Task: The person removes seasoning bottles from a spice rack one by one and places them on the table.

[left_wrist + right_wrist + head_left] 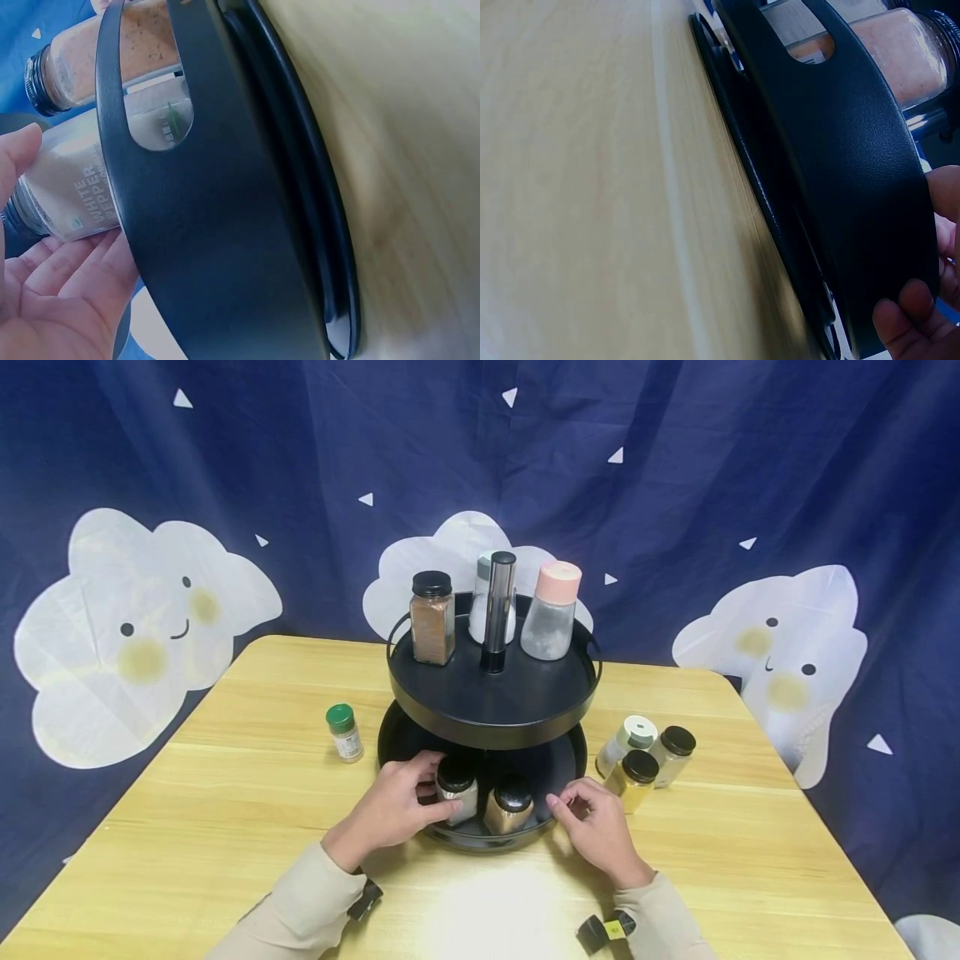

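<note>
Square black-lidded glass jar (467, 802) was gripped by left hand (393, 803), round black lower tray (480, 843) by right hand (598, 828); tipping was risked by rotation.

Table (240, 793): pale yellow wood-grain top, rounded far corners.
Backdrop (420, 452): dark-blue cloth, lightly creased, behind table and past both its sides.
Cloud prints (142, 610): white, yellow-spotted, beyond table's far corners; another behind its far edge.
Triangle prints (182, 399): small, white, above table level.
Glare (502, 906): white patch, table's near middle.
</note>
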`<state>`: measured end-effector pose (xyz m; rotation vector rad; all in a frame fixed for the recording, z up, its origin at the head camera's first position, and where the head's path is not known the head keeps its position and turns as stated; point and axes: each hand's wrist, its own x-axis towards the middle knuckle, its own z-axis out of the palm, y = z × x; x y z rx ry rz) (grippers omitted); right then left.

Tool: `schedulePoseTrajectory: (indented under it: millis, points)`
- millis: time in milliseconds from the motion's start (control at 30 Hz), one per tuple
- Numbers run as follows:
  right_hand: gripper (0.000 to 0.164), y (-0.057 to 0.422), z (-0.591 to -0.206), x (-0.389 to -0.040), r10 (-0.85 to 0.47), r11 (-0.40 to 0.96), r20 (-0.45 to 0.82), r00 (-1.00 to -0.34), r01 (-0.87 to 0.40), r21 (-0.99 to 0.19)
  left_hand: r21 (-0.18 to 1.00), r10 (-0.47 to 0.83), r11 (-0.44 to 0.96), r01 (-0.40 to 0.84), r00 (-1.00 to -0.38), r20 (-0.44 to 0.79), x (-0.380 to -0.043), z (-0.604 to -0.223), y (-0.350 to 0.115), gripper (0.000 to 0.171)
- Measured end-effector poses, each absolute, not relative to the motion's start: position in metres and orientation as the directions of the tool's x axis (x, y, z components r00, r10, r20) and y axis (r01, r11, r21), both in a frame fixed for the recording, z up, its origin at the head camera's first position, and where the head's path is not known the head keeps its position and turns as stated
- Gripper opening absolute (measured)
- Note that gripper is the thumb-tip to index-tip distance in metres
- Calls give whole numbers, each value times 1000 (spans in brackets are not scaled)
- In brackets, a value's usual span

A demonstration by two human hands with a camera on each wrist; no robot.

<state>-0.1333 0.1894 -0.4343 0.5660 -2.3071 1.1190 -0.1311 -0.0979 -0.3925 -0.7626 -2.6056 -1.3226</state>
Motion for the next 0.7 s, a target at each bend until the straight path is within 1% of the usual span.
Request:
schedulePoseTrajectory:
  millis: [133, 367, 533, 700]
  points:
    - [26, 196, -449, -141, -154, 575, 587, -795, -555, -601, 721, 365, 491, 489, -867, 339, -132, -391, -99, 54]
    - [27, 198, -454, -143, -149, 545, 585, -797, -560, -624, 722, 333, 507, 471, -880, 339, -134, -388, -102, 55]
    - [27, 195, -449, -140, -151, 562, 590, -793, -560, -609, 719, 312, 523, 458, -888, 338, -135, -385, -105, 56]
    - [26, 187, -428, -130, -147, 557, 609, -779, -574, -600, 704, 300, 546, 454, -890, 342, -137, -384, -110, 57]
